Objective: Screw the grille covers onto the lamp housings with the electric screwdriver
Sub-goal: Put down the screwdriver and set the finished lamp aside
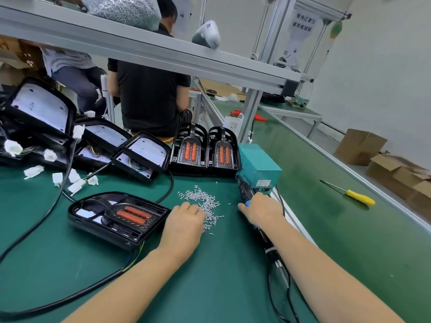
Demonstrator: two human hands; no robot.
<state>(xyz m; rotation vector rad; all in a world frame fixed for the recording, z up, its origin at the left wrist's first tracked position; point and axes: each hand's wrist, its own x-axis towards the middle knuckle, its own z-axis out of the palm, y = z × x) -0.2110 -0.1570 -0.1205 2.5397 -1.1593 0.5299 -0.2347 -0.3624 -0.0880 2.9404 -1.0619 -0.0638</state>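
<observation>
Lamp housing (116,220) lying flat on the green table (210,276), near the front, with its grille cover (133,214) on top, ready for screws. Just to its right, left hand (184,221) down on the pile of screws (205,203), likely picking one; fingertips hidden, so cannot tell about a pinch. Right hand (262,209) wrapped around the electric screwdriver (245,194), tip hard to see. Finished lamps (205,150) standing behind, out of the way.

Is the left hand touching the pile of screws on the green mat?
Touching. The head view shows the left hand with its fingertips on the near edge of the pile of screws; no green mat shows between them.
</observation>
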